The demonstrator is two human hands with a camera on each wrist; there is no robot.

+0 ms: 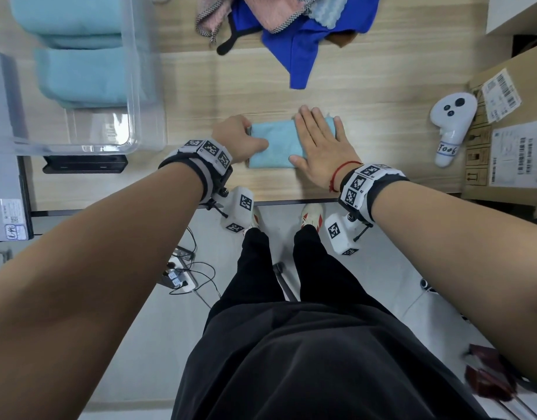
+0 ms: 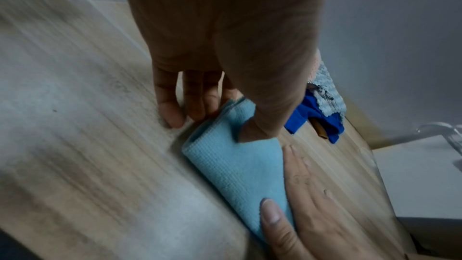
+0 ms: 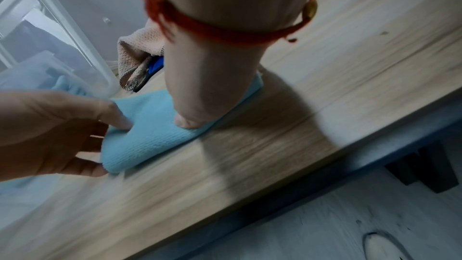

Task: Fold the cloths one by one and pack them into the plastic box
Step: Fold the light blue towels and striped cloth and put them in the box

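Observation:
A folded light-blue cloth (image 1: 276, 145) lies on the wooden table near its front edge. My left hand (image 1: 252, 135) pinches the cloth's left end, thumb on top and fingers curled at the folded edge. In the left wrist view the left hand (image 2: 215, 118) has its thumb pressed into the cloth (image 2: 237, 169). My right hand (image 1: 318, 137) lies flat with straight fingers on the cloth's right end. The right wrist view shows the cloth (image 3: 150, 131) between the left hand (image 3: 62, 131) and the right hand (image 3: 212, 90). The clear plastic box (image 1: 133, 71) stands at the far left and holds folded teal cloths (image 1: 79, 77).
A loose pile of pink, blue and pale cloths (image 1: 291, 22) lies at the table's far side. A white controller (image 1: 449, 125) and a cardboard box (image 1: 509, 137) are at the right. A black block (image 1: 85, 163) sits below the plastic box. The table's front edge (image 1: 291, 202) is close to my wrists.

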